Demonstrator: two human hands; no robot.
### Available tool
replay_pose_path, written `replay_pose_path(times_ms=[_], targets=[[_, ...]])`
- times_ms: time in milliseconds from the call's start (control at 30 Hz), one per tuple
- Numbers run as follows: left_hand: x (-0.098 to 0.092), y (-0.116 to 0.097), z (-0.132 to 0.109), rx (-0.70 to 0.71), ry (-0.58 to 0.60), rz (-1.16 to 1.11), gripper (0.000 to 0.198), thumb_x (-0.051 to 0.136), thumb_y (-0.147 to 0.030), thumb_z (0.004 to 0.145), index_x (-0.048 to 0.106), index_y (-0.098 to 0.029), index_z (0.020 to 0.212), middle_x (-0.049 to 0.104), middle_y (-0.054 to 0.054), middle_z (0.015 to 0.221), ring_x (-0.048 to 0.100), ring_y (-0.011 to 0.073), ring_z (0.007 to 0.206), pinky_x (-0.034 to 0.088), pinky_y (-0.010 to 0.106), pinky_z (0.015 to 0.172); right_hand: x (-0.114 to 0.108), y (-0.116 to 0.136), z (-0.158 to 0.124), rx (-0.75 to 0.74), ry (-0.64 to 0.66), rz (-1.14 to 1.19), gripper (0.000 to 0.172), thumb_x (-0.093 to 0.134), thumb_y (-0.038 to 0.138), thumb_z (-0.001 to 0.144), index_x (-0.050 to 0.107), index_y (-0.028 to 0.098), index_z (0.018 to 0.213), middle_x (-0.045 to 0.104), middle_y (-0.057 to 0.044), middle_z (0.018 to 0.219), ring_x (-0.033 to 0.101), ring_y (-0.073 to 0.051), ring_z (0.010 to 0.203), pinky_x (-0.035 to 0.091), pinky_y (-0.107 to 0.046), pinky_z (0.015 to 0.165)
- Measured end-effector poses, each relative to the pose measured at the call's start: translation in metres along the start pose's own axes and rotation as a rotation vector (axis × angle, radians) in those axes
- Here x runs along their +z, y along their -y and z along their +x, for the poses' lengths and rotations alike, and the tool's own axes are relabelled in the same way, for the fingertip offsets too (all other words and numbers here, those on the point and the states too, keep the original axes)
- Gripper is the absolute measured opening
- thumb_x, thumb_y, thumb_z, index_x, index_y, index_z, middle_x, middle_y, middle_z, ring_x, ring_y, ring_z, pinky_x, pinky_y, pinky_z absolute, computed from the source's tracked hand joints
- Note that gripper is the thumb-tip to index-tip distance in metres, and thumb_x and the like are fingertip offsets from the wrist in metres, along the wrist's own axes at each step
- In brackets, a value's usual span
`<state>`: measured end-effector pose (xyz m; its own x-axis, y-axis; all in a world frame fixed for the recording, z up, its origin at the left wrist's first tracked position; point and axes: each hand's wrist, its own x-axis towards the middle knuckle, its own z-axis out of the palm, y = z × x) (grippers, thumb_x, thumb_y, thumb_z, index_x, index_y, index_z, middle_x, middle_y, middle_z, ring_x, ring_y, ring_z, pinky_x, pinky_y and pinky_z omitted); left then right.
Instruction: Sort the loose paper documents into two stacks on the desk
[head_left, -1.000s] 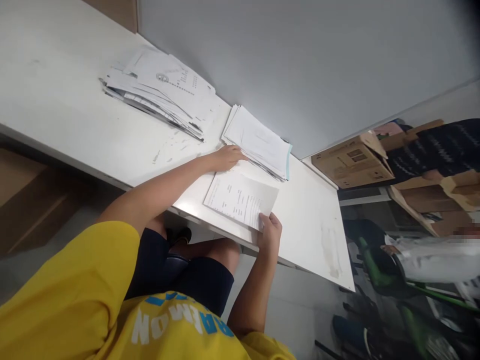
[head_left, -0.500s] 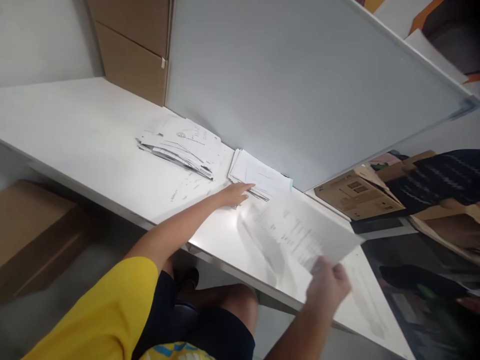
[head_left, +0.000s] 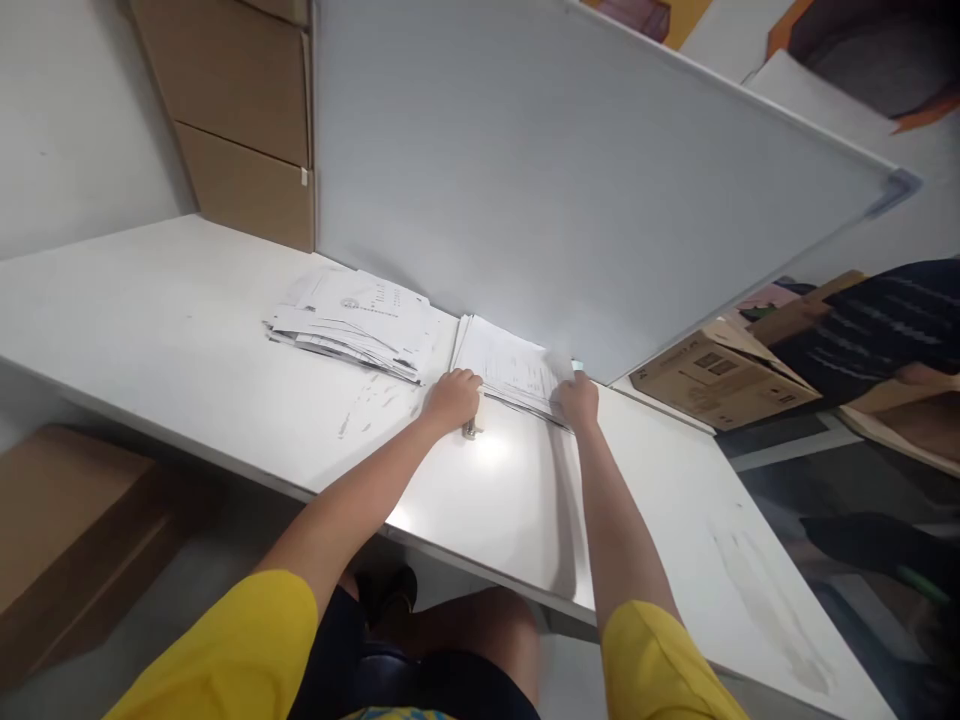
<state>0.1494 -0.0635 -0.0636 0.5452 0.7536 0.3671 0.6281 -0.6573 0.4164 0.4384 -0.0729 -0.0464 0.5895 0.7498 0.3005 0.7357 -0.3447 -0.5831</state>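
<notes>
A scuffed white laminate bench (head_left: 150, 300) runs along a tall pale-grey partition panel (head_left: 525, 180), light glaring off its top. Stacked brown boxes (head_left: 240, 120) stand by the white wall (head_left: 75, 120) at the far end

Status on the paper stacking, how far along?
Done: a neat stack sits against the partition, a printed sheet on top. In hand: left hand and right hand rest on its near edge, a small metal item beneath the left; grip unclear. Left: the loose fanned pile beside it on the table lies untouched.
</notes>
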Motion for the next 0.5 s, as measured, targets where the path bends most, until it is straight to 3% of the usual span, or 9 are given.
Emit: replay_pose_path(times_ms=[133, 267, 367, 433, 500], targets=[[0.003, -0.001, 0.000, -0.047, -0.006, 0.004, 0.032, 0.042, -0.010, 0.092, 0.064, -0.015, 0.113, 0.066, 0.011, 0.113, 0.057, 0.0251, 0.111, 0.046, 0.037, 0.095, -0.001, -0.002, 0.000, -0.068, -0.019, -0.042, 0.053, 0.053, 0.022, 0.076, 0.057, 0.008, 0.127, 0.063, -0.026, 0.121, 0.056, -0.031, 0.115, 0.039, -0.044, 0.098], [0.007, -0.004, -0.001, -0.003, 0.012, -0.005, 0.031, 0.039, -0.016, 0.096, 0.065, -0.014, 0.114, 0.066, 0.011, 0.111, 0.058, 0.0256, 0.110, 0.047, 0.038, 0.096, -0.002, 0.029, -0.004, -0.275, -0.139, 0.037, 0.057, 0.043, 0.032, 0.087, 0.049, 0.008, 0.138, 0.052, -0.023, 0.143, 0.046, -0.031, 0.137, 0.033, -0.050, 0.114], [0.010, -0.005, -0.002, 0.062, 0.059, -0.036, 0.032, 0.039, -0.022, 0.099, 0.066, -0.013, 0.113, 0.065, 0.012, 0.113, 0.058, 0.0272, 0.113, 0.047, 0.041, 0.100, 0.018, 0.093, -0.022, -0.576, -0.032, 0.140, 0.049, 0.038, 0.034, 0.093, 0.053, 0.015, 0.136, 0.052, -0.017, 0.147, 0.044, -0.026, 0.139, 0.032, -0.046, 0.117], [0.012, -0.004, -0.002, 0.089, 0.151, -0.086, 0.031, 0.039, -0.023, 0.099, 0.067, -0.012, 0.109, 0.066, 0.015, 0.112, 0.059, 0.0291, 0.113, 0.047, 0.042, 0.100, 0.045, 0.147, -0.041, -0.729, 0.178, 0.207, 0.045, 0.041, 0.037, 0.095, 0.057, 0.018, 0.134, 0.053, -0.014, 0.147, 0.045, -0.024, 0.139, 0.031, -0.044, 0.118], [0.013, -0.002, -0.001, 0.113, 0.260, -0.143, 0.029, 0.042, -0.024, 0.099, 0.068, -0.012, 0.105, 0.068, 0.015, 0.110, 0.061, 0.0298, 0.112, 0.047, 0.042, 0.100, 0.079, 0.199, -0.061, -0.745, 0.380, 0.247, 0.051, 0.047, 0.040, 0.095, 0.052, 0.016, 0.140, 0.052, -0.015, 0.148, 0.045, -0.024, 0.138, 0.031, -0.043, 0.117]])
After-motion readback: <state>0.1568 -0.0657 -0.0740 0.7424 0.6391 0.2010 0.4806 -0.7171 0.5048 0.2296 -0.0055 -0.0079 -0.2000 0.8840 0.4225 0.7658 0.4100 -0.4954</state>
